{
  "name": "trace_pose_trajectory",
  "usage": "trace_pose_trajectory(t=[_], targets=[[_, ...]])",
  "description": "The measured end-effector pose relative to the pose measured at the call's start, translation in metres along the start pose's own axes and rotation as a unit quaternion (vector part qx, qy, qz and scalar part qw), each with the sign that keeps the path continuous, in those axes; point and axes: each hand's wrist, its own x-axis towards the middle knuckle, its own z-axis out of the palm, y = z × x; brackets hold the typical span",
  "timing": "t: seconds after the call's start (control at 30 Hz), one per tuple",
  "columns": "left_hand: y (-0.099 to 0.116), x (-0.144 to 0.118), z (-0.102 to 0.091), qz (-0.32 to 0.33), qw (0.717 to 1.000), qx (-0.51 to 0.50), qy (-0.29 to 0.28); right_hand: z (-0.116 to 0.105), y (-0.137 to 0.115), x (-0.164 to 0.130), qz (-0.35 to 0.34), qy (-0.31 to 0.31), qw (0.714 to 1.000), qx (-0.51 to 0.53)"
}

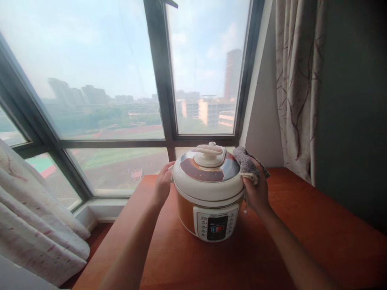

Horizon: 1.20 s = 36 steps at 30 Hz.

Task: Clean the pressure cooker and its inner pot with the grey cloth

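An electric pressure cooker (208, 193) with a white rim, a brown body and a shiny lid is in the middle of the view, its control panel towards me. The lid knob is on top. My left hand (164, 181) is closed around the handle on the cooker's left side. On the other side my right hand (255, 187) has its fingers wrapped round a grey cloth (246, 163) and presses against the cooker's right edge. The right handle is hidden behind hand and cloth. Whether the cooker's base touches the table is hard to tell.
The cooker is over a reddish-brown wooden table (305, 225). Large windows (102, 72) with dark frames rise behind it. Pale patterned curtains hang at the right (298, 88) and the lower left (39, 221). A dark wall stands at the far right.
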Motion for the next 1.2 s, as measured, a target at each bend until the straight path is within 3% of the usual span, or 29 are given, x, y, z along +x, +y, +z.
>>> trace_pose_trajectory(t=[0.1, 0.2, 0.43, 0.53, 0.73, 1.0, 1.2], targets=[[0.002, -0.001, 0.0, 0.0, 1.0, -0.003, -0.002, -0.003, 0.008, 0.032, 0.075, -0.061, 0.995, -0.037], [0.003, -0.002, 0.002, -0.005, 1.0, -0.007, 0.004, -0.002, 0.012, 0.066, 0.16, -0.162, 0.97, -0.088], [0.004, -0.002, 0.004, -0.011, 1.0, -0.005, 0.013, 0.017, 0.015, 0.118, 0.236, -0.268, 0.925, -0.127], [0.003, -0.001, 0.003, -0.005, 1.0, -0.003, 0.017, 0.017, 0.013, 0.113, 0.233, -0.239, 0.929, -0.159], [0.001, -0.002, 0.001, -0.004, 1.0, -0.003, 0.011, 0.0, 0.003, 0.068, 0.196, -0.137, 0.949, -0.204], [-0.002, -0.002, 0.001, -0.012, 1.0, -0.02, 0.018, -0.011, -0.008, 0.007, 0.138, 0.0, 0.982, -0.131], [-0.002, -0.004, 0.003, -0.01, 0.999, -0.021, 0.022, -0.015, -0.026, -0.029, 0.028, 0.022, 0.994, -0.098]])
